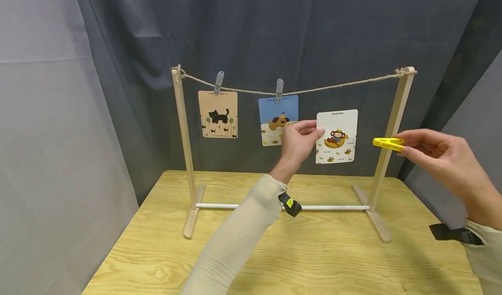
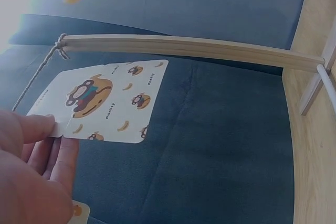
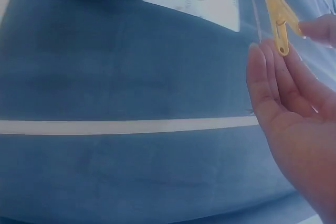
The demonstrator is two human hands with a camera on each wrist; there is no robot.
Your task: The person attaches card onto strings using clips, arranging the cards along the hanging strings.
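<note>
Pinched at its left edge by my left hand (image 1: 299,142) is a white card (image 1: 336,151) with a monkey and bananas, held upright just below the rope (image 1: 337,86). My right hand (image 1: 443,157) pinches a yellow clothespin (image 1: 388,143) by its handle ends, to the right of the card and in front of the right post. In the right wrist view the yellow clothespin (image 3: 281,22) sits between thumb and fingers. A blue dog card (image 1: 277,107) hangs from a grey clothespin (image 1: 279,90), its lower right partly hidden by my left hand.
A peach cat card (image 1: 218,112) hangs at the left from another grey clothespin (image 1: 218,83). The rope spans a left wooden post (image 1: 183,142) and a right wooden post (image 1: 394,107). A white rod (image 1: 333,208) joins their feet on the wooden table (image 1: 313,251).
</note>
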